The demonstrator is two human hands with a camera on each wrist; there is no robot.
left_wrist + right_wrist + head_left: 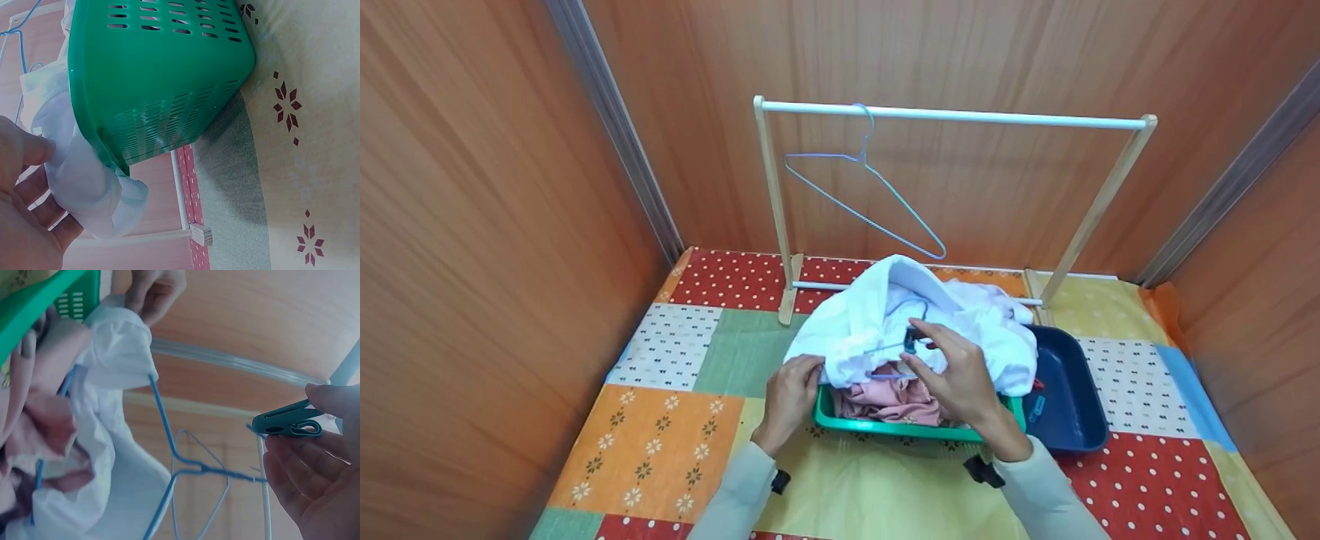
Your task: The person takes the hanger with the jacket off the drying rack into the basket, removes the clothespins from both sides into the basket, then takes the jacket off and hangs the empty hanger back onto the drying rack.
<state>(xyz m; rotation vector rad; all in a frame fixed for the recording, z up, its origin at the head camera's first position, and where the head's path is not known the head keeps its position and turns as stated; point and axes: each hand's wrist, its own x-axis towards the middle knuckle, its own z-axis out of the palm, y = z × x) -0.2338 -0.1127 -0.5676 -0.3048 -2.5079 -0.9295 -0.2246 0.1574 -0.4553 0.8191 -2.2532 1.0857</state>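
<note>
My left hand (790, 394) pinches the left edge of a white garment (851, 319) bunched over a green basket (885, 426). In the left wrist view, its thumb and fingers hold the white cloth (84, 174) beside the basket's rim. A blue wire hanger (163, 417) is inside the garment, its hook end sticking out. My right hand (960, 371) pinches a teal clothespin (284, 423) between thumb and fingers, near the hook. Whether the clothespin touches the hanger, I cannot tell. Pink clothing (900, 401) lies in the basket under the white garment.
Behind the basket stands a wooden rack with a white rail (997, 117). From it hangs another blue hanger (877, 225). To the right is a navy tray (1084, 390) holding a teal clothespin (1037, 407) and something red (1038, 384). Wood-look panels enclose the patterned cloth.
</note>
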